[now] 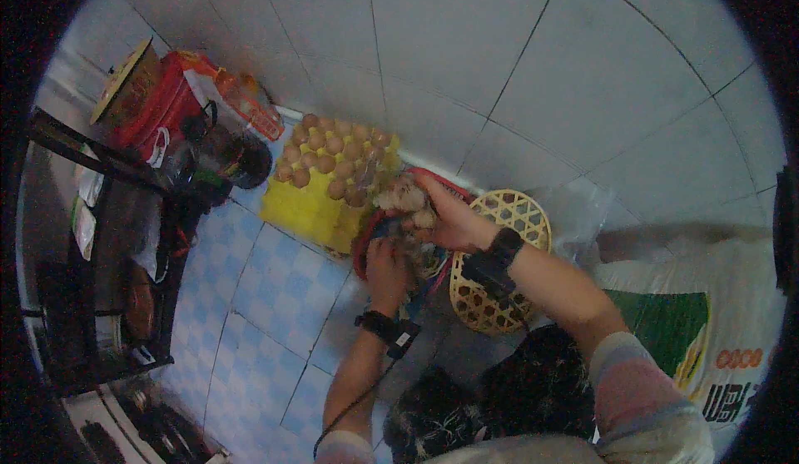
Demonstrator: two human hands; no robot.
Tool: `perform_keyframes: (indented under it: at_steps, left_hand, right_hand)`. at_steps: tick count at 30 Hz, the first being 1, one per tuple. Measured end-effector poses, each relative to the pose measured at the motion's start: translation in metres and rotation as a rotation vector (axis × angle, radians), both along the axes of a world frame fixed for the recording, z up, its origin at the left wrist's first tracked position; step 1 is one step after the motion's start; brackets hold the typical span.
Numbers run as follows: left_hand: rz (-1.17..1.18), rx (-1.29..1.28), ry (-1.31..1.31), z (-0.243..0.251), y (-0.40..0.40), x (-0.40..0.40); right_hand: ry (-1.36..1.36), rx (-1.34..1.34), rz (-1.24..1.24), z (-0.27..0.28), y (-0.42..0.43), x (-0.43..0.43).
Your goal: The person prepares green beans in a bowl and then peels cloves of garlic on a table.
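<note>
My right hand [448, 214] is curled around a clump of pale, rounded bulbs [399, 195] that look like garlic. Just to its left, my left hand [388, 264] reaches down at a red-rimmed container [361, 252]; its fingertips are blurred, and what they touch is hard to make out. Dark and coloured material lies between the hands, partly hidden by them. Beyond the hands, a yellow egg tray [306, 205] holds several brown eggs [326, 164] in its back part, and its front part is bare yellow.
Two round woven bamboo baskets [518, 211] sit under and beside my right forearm. A large white sack [736, 320] with a green patch stands at right. On the left are a dark shelf rack [100, 167], red bags [153, 108] and a dark jar [249, 161]. A tiled wall rises behind.
</note>
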State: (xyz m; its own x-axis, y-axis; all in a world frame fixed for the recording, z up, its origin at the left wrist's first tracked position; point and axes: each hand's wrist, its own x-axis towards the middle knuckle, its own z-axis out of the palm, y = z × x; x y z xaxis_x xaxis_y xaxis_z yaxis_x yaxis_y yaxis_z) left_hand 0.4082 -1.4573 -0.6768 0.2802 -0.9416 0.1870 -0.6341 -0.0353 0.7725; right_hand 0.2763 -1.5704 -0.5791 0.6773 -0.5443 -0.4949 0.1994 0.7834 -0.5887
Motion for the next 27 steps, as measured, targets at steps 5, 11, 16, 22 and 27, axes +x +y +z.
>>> perform_keyframes:
  at_steps: [5,11,16,22,27]
  left_hand:
    - [-0.031,0.081,-0.039,0.035,-0.015,0.01]
    - [-0.138,0.075,-0.127,0.116,0.002,0.014]
    - [-0.14,0.162,-0.058,0.169,0.021,0.011]
    - [-0.15,0.151,0.035,0.307,0.09,-0.021]
    - [-0.083,0.261,0.067,0.434,0.137,-0.026]
  right_hand:
    - [-0.063,0.012,-0.035,0.009,0.01,-0.027]
    - [0.159,-0.556,0.009,0.04,0.011,-0.056]
    - [0.64,-0.937,0.142,0.144,0.034,-0.068]
    - [0.588,-0.913,0.047,0.216,0.114,-0.086]
    - [0.343,-0.601,-0.059,0.33,0.19,-0.063]
